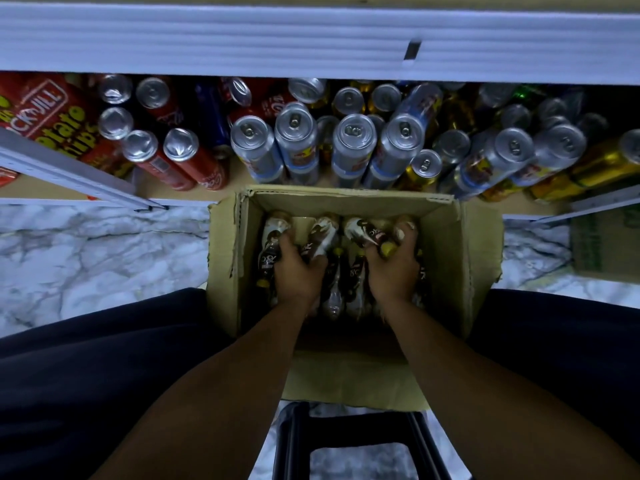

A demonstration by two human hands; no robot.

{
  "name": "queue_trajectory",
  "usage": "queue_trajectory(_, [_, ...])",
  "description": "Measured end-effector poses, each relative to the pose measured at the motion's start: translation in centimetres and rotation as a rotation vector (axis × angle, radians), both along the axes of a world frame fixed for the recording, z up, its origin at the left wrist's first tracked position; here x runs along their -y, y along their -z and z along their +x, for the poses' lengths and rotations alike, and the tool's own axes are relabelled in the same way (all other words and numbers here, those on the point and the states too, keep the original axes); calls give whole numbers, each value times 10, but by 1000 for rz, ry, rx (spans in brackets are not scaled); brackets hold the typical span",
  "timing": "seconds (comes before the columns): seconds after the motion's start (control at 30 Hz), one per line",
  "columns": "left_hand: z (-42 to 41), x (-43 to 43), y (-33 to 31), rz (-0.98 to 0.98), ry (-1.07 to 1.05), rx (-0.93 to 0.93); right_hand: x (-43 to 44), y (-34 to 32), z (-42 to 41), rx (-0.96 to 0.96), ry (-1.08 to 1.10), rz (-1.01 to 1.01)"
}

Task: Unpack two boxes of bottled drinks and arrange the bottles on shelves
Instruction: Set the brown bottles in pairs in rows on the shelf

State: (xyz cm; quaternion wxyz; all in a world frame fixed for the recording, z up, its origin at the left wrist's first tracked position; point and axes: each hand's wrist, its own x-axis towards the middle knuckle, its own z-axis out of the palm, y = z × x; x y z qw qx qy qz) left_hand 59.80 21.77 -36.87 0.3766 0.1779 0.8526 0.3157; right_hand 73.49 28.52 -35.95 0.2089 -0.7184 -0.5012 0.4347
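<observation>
Gripping bottles [360, 232] lying in the box [450, 258]: left hand [298, 270] and right hand [393, 268] each curled round necks. Best to lift straight up, clear of flaps; shelf [159, 188] just beyond is crowded with cans [353, 140].

- Both bare forearms reach forward and down, nearly parallel, with the wrists close to straight.
- The left hand [298, 270] lies back upward, its fingers curled round brown-labelled bottles [322, 233].
- The right hand [393, 271], also back upward, grips a yellow-capped bottle [362, 233], the cap showing between its fingers.
</observation>
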Motion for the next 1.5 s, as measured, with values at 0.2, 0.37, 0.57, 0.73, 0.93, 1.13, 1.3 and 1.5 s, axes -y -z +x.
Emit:
queue_trajectory(0.2, [-9,-8,-7,215,32,-103,-24,5,-10,-7,-132,109])
queue_trajectory(0.37, [-20,-22,-27,324,91,-141,-28,-6,-9,-120,-115,190])
queue_trajectory(0.57, [-20,-22,-85,526,66,-186,-25,-64,-10,-257,-193,341])
queue_trajectory(0.73, [-19,-11,-152,709,70,-218,-25,-137,-7,-337,-308,465])
queue_trajectory(0.93, [-23,6,-235,830,207,-223,-15,-227,10,-405,-416,567])
queue_trajectory(1.13, [-26,13,-323,943,322,-246,-16,-311,23,-420,-415,702])
queue_trajectory(1.3, [-37,-6,-381,1031,389,-327,-39,-374,19,-400,-441,834])
queue_trajectory(1.5, [-45,-44,-409,1085,410,-364,-68,-407,5,-387,-431,910])
